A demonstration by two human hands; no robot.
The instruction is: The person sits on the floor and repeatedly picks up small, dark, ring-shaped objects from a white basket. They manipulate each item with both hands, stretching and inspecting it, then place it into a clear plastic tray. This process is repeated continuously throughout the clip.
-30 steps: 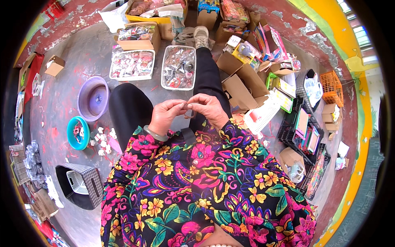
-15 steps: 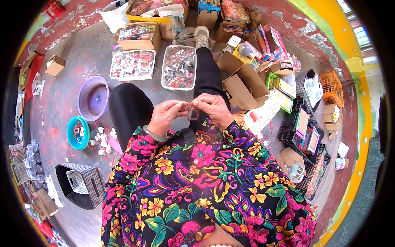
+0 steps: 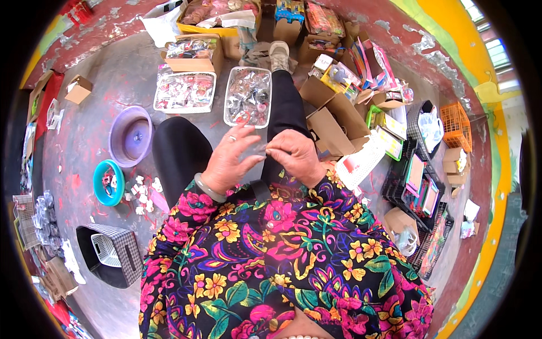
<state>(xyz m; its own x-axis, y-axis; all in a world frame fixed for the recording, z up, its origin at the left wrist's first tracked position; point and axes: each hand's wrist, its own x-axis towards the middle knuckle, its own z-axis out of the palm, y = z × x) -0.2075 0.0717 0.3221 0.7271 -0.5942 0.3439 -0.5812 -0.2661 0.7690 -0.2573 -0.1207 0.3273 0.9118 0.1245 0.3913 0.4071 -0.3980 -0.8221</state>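
Near the white tray's rim point(image 3: 226, 111), a gap parts the splayed left hand point(image 3: 227, 163) from the right hand point(image 3: 297, 156), pinched, hold unclear.

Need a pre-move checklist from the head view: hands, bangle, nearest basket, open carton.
1. Left hand open: ok, thumb and fingers spread.
2. Right hand grip closed: ok, thumb and index finger pinched together.
3. Item in the right-hand pinch identified: cannot tell, too small to make out.
4. Bangle on the left wrist: ok, around it at the sleeve end.
5. White basket untouched by left fingertips: cannot tell, they appear against its near end.
6. Open carton flaps folded shut: not ok, they stand open.
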